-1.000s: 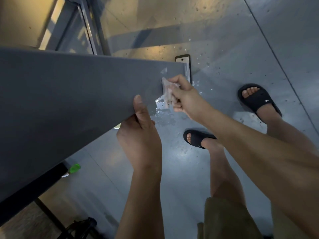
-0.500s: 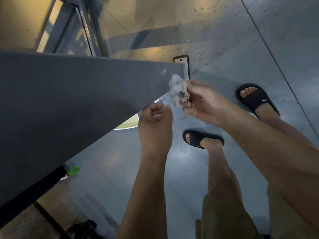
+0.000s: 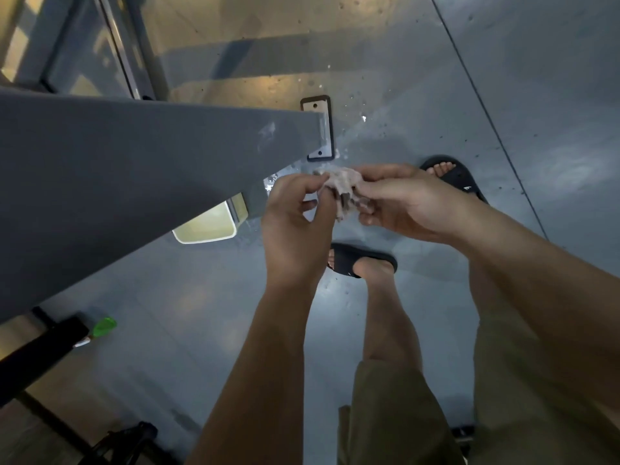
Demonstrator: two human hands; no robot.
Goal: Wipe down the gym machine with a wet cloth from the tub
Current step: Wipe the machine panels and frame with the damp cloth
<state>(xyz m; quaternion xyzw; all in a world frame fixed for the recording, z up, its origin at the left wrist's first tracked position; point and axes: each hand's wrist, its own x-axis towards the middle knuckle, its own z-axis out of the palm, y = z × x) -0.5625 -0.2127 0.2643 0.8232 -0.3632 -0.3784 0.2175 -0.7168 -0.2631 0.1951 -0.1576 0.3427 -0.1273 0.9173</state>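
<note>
Head view: the left hand (image 3: 295,229) and right hand (image 3: 409,206) both pinch a small crumpled white cloth (image 3: 342,189), just right of the wide grey machine beam (image 3: 134,182). A pale plastic tub (image 3: 204,228) sits under the beam.

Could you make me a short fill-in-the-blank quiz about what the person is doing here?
1. The left hand and the right hand both hold the crumpled ___.
2. The tub stands on the ___, partly under the grey beam.
3. The sandals are ___ in colour.
Missing words: cloth; floor; black.
</note>
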